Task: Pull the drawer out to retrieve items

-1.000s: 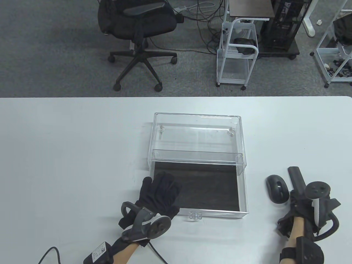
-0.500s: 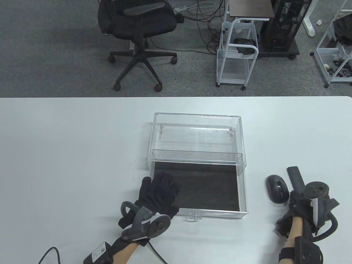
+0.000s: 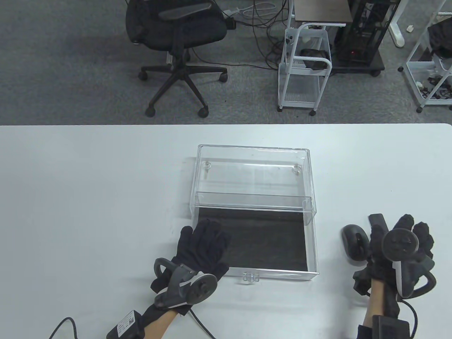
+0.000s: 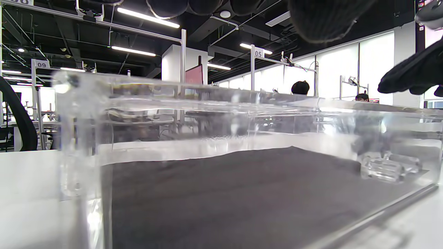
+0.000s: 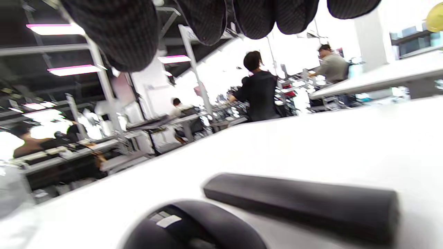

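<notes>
Black-gloved, the left hand [image 3: 203, 247] lies flat with fingers spread on the near-left corner of the pulled-out drawer [image 3: 268, 243], resting over its left wall and dark liner, gripping nothing. The right hand [image 3: 399, 247] hovers with fingers spread and released over the black bar [image 3: 377, 220], just right of the computer mouse [image 3: 353, 242]; in the right wrist view its fingertips [image 5: 114, 31] hang above the bar [image 5: 301, 204] and the mouse [image 5: 193, 228], apart from both.

Clear acrylic makes up the drawer and its case [image 3: 252, 169]. The drawer stands drawn out toward the near edge of the white table [image 3: 88, 197], its floor covered by a dark mat, with a small clear handle [image 3: 249, 277] on its near face. The left wrist view shows the transparent wall [image 4: 221, 114] close up with the dark mat [image 4: 242, 193] inside.

Both retrieved things lie on the table right of the drawer, well apart from the left hand, under and beside the right hand
</notes>
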The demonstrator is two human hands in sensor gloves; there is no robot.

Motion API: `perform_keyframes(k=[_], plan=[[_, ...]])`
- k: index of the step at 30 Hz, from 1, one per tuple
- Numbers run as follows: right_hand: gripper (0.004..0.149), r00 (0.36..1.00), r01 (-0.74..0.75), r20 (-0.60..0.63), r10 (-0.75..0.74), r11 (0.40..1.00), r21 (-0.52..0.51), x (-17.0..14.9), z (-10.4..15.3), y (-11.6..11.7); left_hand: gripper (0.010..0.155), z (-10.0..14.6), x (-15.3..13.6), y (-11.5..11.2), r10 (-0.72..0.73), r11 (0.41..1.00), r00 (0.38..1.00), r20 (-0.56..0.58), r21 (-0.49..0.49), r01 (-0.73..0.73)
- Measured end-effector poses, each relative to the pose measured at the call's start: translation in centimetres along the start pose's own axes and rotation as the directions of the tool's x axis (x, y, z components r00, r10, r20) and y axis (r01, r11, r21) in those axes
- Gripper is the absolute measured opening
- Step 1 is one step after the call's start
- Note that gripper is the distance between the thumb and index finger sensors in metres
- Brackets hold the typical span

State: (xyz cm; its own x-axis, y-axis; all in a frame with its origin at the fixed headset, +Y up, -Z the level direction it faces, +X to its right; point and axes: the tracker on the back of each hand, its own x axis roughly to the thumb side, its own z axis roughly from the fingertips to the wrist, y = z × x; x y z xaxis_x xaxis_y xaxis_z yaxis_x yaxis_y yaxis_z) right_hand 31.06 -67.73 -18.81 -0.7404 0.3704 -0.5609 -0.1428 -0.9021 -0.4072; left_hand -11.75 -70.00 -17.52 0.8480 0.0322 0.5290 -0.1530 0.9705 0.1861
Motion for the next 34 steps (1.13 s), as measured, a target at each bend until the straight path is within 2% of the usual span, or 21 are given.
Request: perform_keyframes(k=[4,8,11,16,18,22,34], plan=[[0.084,0.984,0.033,0.172,-0.035,0.999,0.01,3.1,2.5,-1.5,0.082,0.0,-0.1,0.0,0.007,1.0,1.0,-0.002,0.004,-0.007],[0.084,0.926,0.043,0.373,-0.064,0.997,0.065,6.7,5.9,-2.3,0.082,0.0,-0.2,0.0,0.017,1.0,1.0,-0.004,0.016,-0.017],[0.085,0.853,0.016,0.52,-0.053,0.997,0.075,9.4,8.5,-1.9,0.082,0.1,-0.3,0.1,0.026,0.999,1.0,0.0,0.028,-0.026],[0.088,0.699,-0.062,0.714,-0.034,0.992,0.108,12.6,12.2,0.0,0.082,0.1,-0.4,0.1,0.032,0.999,0.999,0.004,0.034,-0.033],[0.09,0.655,-0.091,0.755,-0.042,0.987,0.133,13.3,13.0,0.8,0.083,0.1,-0.5,0.1,0.036,0.999,0.999,0.005,0.038,-0.036],[0.092,0.615,-0.123,0.785,-0.074,0.974,0.188,13.8,13.8,2.1,0.083,0.0,-0.6,0.3,0.045,0.998,0.999,0.02,0.031,-0.045],[0.091,0.605,-0.13,0.793,-0.076,0.973,0.193,13.8,13.9,2.8,0.083,0.1,-0.3,0.6,0.04,0.997,0.998,0.039,0.06,-0.043]])
